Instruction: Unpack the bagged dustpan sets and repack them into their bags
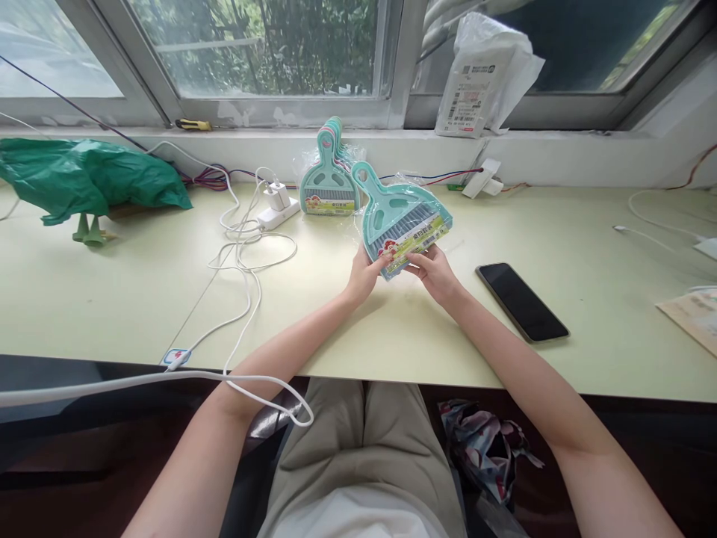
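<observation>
Between my two hands is a mint-green dustpan and brush set [404, 217] in clear plastic wrap, tilted, with its handle toward the upper left. A yellow-green printed label crosses its lower part, and grey bristles show behind the wrap. My left hand [365, 275] grips the lower left corner, thumb on the front. My right hand [435, 273] holds the lower edge further right, its thumb on the label. Just behind, a row of similar wrapped dustpan sets [329, 175] stands upright against the wall, partly covered by the held one.
A black phone [523, 302] lies right of my hands. White cables [243, 269] and a power strip [278, 213] occupy the left side, beside a green plastic bag [89, 179]. On the windowsill are a yellow utility knife [193, 125] and a white package [476, 82].
</observation>
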`<state>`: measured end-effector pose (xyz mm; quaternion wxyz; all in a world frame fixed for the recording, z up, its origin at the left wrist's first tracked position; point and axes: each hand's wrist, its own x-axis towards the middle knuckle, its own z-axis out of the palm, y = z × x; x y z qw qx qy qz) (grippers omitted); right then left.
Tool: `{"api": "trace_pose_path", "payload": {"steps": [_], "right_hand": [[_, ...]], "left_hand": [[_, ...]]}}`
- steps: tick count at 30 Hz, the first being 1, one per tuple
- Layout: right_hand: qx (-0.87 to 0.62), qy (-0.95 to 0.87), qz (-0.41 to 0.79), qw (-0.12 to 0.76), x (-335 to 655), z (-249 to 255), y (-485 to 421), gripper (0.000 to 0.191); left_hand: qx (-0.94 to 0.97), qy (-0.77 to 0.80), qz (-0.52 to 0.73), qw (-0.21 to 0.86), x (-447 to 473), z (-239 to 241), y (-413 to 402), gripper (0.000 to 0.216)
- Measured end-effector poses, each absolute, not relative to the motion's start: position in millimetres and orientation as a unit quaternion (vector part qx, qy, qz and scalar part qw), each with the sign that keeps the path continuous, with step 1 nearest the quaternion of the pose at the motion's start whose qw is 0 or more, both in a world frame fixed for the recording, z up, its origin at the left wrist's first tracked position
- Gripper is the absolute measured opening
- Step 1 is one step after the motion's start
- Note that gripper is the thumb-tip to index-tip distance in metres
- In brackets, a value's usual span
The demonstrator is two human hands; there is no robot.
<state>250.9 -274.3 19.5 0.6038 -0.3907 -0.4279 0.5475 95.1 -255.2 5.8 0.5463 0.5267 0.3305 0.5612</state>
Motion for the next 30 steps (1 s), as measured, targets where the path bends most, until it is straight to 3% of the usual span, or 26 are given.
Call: {"api": "trace_pose_path", "payload": {"steps": [18, 30], "right_hand": [[-0.394, -0.414, 0.524, 0.632, 246.6, 18.0, -276.5, 0.039], [-0.398, -0.446, 0.533, 0.599, 250.3, 17.0, -275.5, 0.050]], "left_hand": [[0.521, 0.317, 0.549, 0.572, 97.0, 12.6, -262.9, 0.057], [0.519, 0.302, 0.555, 0.576, 96.5, 14.1, -265.7, 0.057]]}}
